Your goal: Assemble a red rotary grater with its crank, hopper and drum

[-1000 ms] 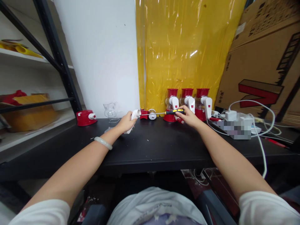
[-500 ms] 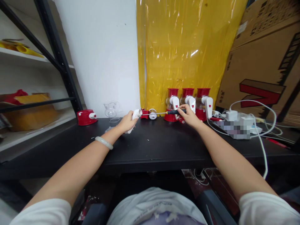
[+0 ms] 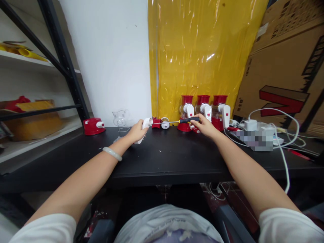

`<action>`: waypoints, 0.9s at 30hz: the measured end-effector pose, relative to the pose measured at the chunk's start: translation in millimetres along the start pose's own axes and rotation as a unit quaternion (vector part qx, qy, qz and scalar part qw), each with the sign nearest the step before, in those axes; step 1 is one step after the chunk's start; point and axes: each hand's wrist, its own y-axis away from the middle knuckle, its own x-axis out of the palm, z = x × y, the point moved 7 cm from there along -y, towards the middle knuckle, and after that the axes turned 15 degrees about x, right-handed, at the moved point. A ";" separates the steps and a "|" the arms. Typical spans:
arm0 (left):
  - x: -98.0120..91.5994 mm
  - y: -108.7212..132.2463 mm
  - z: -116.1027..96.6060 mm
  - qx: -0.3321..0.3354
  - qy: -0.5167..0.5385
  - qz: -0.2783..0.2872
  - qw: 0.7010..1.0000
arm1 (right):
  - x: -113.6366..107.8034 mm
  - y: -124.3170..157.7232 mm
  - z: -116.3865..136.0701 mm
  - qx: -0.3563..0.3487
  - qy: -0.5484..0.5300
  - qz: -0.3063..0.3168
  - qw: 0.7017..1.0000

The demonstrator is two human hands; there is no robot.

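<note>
My left hand (image 3: pixel 138 131) is closed around a white plastic crank handle (image 3: pixel 146 123), held tilted above the black table with its round socket facing right. In my right hand (image 3: pixel 202 125) is a screwdriver (image 3: pixel 188 120) with a black and yellow grip. Its long metal shaft lies level and points left, the tip at the socket's opening; whether it reaches inside I cannot tell. Behind the shaft sit a small red part (image 3: pixel 156 123) and a round white-and-metal part (image 3: pixel 165 123). A clear plastic housing (image 3: pixel 120 118) stands behind my left hand.
Three red-and-white rotary graters (image 3: pixel 187 109) stand at the back, right of centre. A red base (image 3: pixel 93 127) is at the left. White cables and chargers (image 3: pixel 250 125) lie on the right of the black table (image 3: pixel 162 162), before a large cardboard box (image 3: pixel 280 74). Shelving (image 3: pixel 63 71) stands left.
Both hands keep their grip on the handle and the screwdriver. My right-hand fingers have shifted slightly on the screwdriver's grip; otherwise the view has barely changed.
</note>
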 end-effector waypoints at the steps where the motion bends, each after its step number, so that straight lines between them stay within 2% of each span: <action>1: 0.2 0.2 -0.3 0.000 0.000 0.001 1.000 | -0.3 0.0 -0.3 0.008 0.004 -0.001 1.000; 9: 0.0 0.9 -4.1 0.008 -0.004 0.006 1.000 | -0.9 3.9 5.4 0.020 0.121 -0.018 0.992; 13: -1.4 1.2 -6.9 0.011 0.007 -0.003 1.000 | -3.5 2.5 4.0 0.009 0.036 -0.035 0.999; 17: -0.6 1.6 -8.4 0.010 0.005 0.002 1.000 | -3.8 3.4 5.8 -0.015 -0.059 -0.018 0.998; 23: -1.6 1.1 -6.1 0.003 -0.007 0.002 1.000 | 0.5 6.3 6.1 0.003 -0.028 0.005 1.000; 27: -0.7 0.5 -5.7 0.010 -0.005 0.003 1.000 | -2.5 5.9 6.6 0.008 -0.019 -0.018 1.000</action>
